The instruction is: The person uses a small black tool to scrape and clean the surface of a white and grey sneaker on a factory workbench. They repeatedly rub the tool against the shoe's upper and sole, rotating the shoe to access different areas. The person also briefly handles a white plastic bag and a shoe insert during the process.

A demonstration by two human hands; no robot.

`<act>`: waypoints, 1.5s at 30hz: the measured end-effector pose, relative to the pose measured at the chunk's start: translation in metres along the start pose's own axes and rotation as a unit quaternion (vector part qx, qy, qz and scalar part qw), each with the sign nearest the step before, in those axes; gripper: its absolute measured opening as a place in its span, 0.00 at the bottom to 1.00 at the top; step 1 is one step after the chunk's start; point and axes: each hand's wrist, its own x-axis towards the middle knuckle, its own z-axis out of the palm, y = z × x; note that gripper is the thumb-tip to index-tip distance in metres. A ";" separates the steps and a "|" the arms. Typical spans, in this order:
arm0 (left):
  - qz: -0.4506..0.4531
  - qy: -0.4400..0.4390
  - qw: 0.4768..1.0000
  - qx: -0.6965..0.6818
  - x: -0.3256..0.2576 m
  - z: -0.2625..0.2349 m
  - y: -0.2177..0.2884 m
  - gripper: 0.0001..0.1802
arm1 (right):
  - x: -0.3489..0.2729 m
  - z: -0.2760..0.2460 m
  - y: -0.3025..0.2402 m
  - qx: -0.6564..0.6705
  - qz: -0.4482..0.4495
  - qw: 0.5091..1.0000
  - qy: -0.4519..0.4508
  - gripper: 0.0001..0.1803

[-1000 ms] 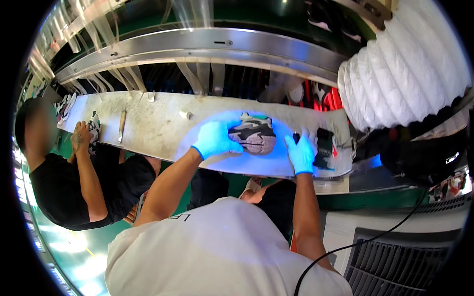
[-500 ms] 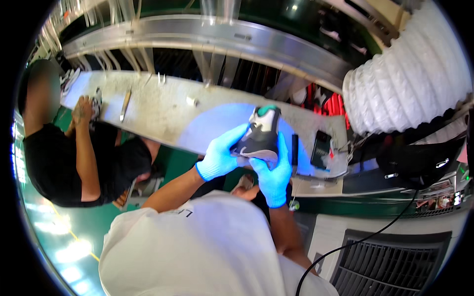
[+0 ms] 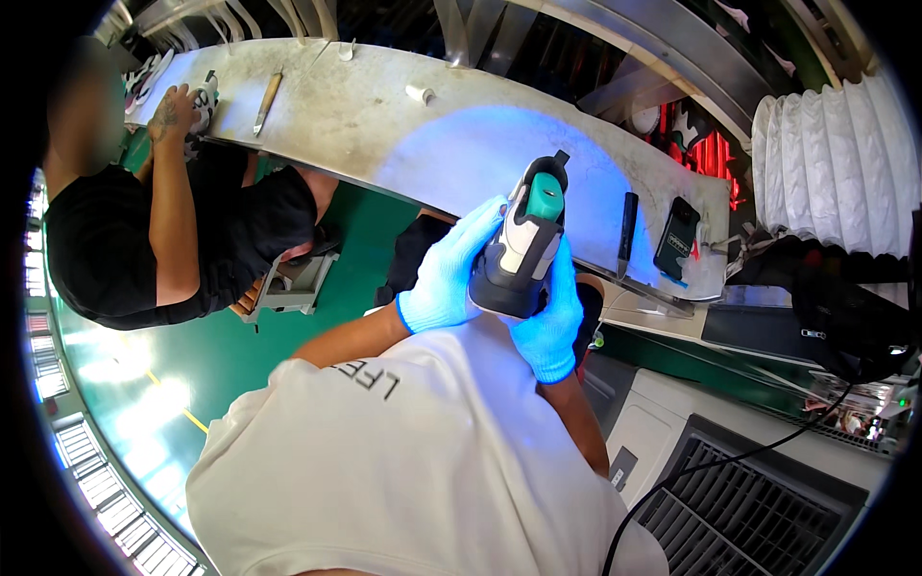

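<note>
Both my hands, in light gloves lit blue, hold a black, white and grey shoe (image 3: 519, 252) in front of my chest, off the bench. A teal shoe last (image 3: 545, 195) fills its opening. My left hand (image 3: 451, 271) is wrapped round the shoe's left side, its fingertips by the collar. My right hand (image 3: 554, 326) grips the right side near the black lower end, with part of its fingers hidden behind the shoe. A dark tab sticks up at the shoe's far end.
The bench (image 3: 355, 115) runs across ahead, holding a black-handled knife (image 3: 627, 230), a phone (image 3: 678, 236), a small white cylinder (image 3: 420, 93) and a wooden-handled knife (image 3: 270, 99). At left sits a co-worker (image 3: 173, 221) with a shoe (image 3: 205, 102). A white ribbed duct (image 3: 836, 178) hangs at right.
The shoe has turned in my hands, showing more of the teal last and opening. My view has tipped downward, so the bench appears higher. Both hands keep hold of the shoe.
</note>
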 end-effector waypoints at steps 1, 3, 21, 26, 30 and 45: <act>-0.005 -0.004 1.000 -0.011 0.000 0.000 -0.003 0.50 | 0.001 0.001 -0.003 -0.007 -0.010 1.000 0.002 0.62; -0.022 -0.004 1.000 -0.021 -0.002 -0.001 -0.004 0.51 | 0.002 0.002 -0.010 -0.024 -0.015 1.000 0.002 0.62; -0.061 -0.010 0.997 0.036 0.021 -0.011 0.029 0.62 | 0.035 -0.009 -0.033 0.013 0.018 0.999 -0.043 0.65; -0.023 0.004 0.999 0.038 0.026 -0.005 0.022 0.60 | 0.040 -0.011 -0.052 0.068 0.084 0.994 -0.023 0.62; -0.050 -0.012 0.998 0.047 0.024 -0.006 0.024 0.60 | 0.038 -0.011 -0.050 0.042 0.065 0.997 -0.017 0.61; 0.110 0.055 0.978 0.168 -0.014 0.029 0.011 0.40 | -0.052 -0.039 -0.020 0.145 0.197 0.964 -0.102 0.70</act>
